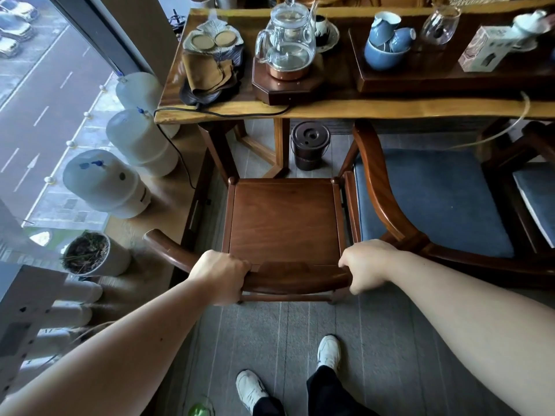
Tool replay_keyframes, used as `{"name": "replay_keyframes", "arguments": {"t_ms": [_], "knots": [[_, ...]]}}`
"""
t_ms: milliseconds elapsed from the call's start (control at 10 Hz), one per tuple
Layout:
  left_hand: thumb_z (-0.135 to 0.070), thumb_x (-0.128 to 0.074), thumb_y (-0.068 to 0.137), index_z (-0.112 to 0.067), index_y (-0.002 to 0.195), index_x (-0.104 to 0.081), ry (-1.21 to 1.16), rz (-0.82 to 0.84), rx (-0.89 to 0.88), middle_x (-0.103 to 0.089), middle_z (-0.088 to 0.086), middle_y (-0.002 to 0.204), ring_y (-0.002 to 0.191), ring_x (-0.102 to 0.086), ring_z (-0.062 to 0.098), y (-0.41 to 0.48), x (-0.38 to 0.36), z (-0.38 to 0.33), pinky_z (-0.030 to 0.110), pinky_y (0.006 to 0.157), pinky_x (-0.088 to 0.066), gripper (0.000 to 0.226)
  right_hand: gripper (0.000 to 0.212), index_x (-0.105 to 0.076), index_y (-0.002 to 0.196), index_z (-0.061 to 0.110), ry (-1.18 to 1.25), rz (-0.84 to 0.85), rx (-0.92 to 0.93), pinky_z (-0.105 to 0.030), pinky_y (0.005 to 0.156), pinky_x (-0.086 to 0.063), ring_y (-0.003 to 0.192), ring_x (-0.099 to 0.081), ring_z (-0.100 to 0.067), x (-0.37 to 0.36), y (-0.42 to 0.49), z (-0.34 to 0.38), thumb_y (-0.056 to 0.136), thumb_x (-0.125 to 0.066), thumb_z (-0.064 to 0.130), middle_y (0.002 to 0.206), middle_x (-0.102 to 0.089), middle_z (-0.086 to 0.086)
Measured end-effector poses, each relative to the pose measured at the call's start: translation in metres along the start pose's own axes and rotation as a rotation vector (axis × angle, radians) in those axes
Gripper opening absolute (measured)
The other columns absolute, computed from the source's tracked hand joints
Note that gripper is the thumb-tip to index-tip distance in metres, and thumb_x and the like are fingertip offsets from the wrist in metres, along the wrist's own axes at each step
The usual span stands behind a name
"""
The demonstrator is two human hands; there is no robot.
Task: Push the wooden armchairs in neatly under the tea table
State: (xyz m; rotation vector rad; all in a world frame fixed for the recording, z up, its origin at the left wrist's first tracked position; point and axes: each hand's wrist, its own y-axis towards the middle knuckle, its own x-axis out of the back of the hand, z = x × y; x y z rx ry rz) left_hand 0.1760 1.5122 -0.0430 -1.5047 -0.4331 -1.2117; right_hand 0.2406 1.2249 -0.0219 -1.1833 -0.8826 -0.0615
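Note:
A dark wooden armchair [283,217] with a bare seat stands in front of me, its front edge just short of the tea table [375,111]. My left hand [220,273] grips the curved back rail on the left. My right hand [365,264] grips the same rail on the right. A second wooden armchair [432,199] with a blue cushion stands directly to the right, its front tucked under the table edge. A third cushioned chair [537,199] shows at the far right.
A brown lidded bucket [309,145] sits on the floor under the table ahead of the chair. Water jugs [108,184] and a potted plant [90,255] line the window ledge to the left. A glass kettle [286,40] and blue cups [386,40] stand on the table.

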Motion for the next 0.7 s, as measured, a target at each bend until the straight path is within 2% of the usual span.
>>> {"name": "replay_keyframes", "arguments": {"t_ms": [100,200,300,400,500,600,700], "knots": [[-0.025,-0.053,0.074,-0.029,0.092,-0.056,-0.017,-0.015,0.027,-0.063,-0.007,0.076,0.068,-0.061,0.018,-0.001,-0.002,0.000,0.027,0.053,-0.041,0.019,0.051,-0.059,0.123,0.024,-0.010,-0.011,0.024,-0.034,0.075,-0.055,0.095,-0.059,-0.017,-0.001,-0.002,0.000,0.076,-0.067,0.043,0.108,-0.065,0.005],[-0.025,-0.054,0.075,-0.028,0.092,-0.052,-0.054,-0.041,0.049,-0.061,-0.007,0.072,0.065,-0.060,0.017,-0.001,-0.005,0.000,0.028,0.055,-0.047,0.018,0.036,-0.057,0.111,0.028,-0.026,-0.093,0.021,-0.031,0.066,-0.051,0.078,-0.052,-0.012,-0.005,-0.008,0.002,0.077,-0.065,0.039,0.086,-0.056,0.011],[-0.036,-0.059,0.078,-0.028,0.095,-0.048,-0.081,-0.090,0.044,-0.061,-0.009,0.078,0.072,-0.060,0.017,-0.002,-0.010,0.000,0.031,0.060,-0.048,0.022,0.037,-0.053,0.114,0.026,-0.044,-0.202,0.021,-0.033,0.067,-0.051,0.080,-0.056,-0.015,-0.015,-0.012,0.003,0.080,-0.064,0.036,0.091,-0.060,0.007],[-0.050,-0.060,0.077,-0.028,0.101,-0.045,-0.096,-0.101,0.038,-0.064,-0.009,0.088,0.085,-0.061,0.019,-0.002,-0.009,0.001,0.033,0.065,-0.043,0.036,0.036,-0.054,0.115,0.024,-0.041,-0.284,0.028,-0.037,0.074,-0.052,0.088,-0.059,-0.019,-0.025,-0.015,0.005,0.081,-0.063,0.032,0.099,-0.063,0.004],[-0.061,-0.058,0.072,-0.030,0.110,-0.044,-0.153,-0.065,0.018,-0.063,-0.008,0.101,0.097,-0.058,0.018,-0.005,-0.004,-0.001,0.036,0.080,-0.046,0.051,0.052,-0.049,0.125,0.026,-0.005,-0.334,0.049,-0.039,0.084,-0.048,0.104,-0.057,-0.021,-0.030,-0.012,0.006,0.080,-0.061,0.051,0.115,-0.060,0.004],[-0.074,-0.046,0.073,-0.030,0.124,-0.042,-0.181,-0.063,0.003,-0.060,-0.008,0.114,0.108,-0.053,0.017,-0.012,0.006,0.001,0.036,0.089,-0.044,0.068,0.073,-0.043,0.135,0.027,0.019,-0.416,0.091,-0.041,0.090,-0.046,0.113,-0.053,-0.020,-0.027,-0.013,0.010,0.078,-0.051,0.072,0.128,-0.056,0.004],[-0.076,-0.033,0.080,-0.028,0.135,-0.040,-0.171,-0.165,-0.007,-0.055,-0.004,0.127,0.118,-0.048,0.019,-0.014,0.027,0.001,0.036,0.095,-0.042,0.073,0.080,-0.036,0.142,0.026,-0.009,-0.480,0.126,-0.043,0.096,-0.044,0.121,-0.049,-0.021,-0.009,-0.011,0.012,0.080,-0.045,0.076,0.140,-0.048,0.003]]}}
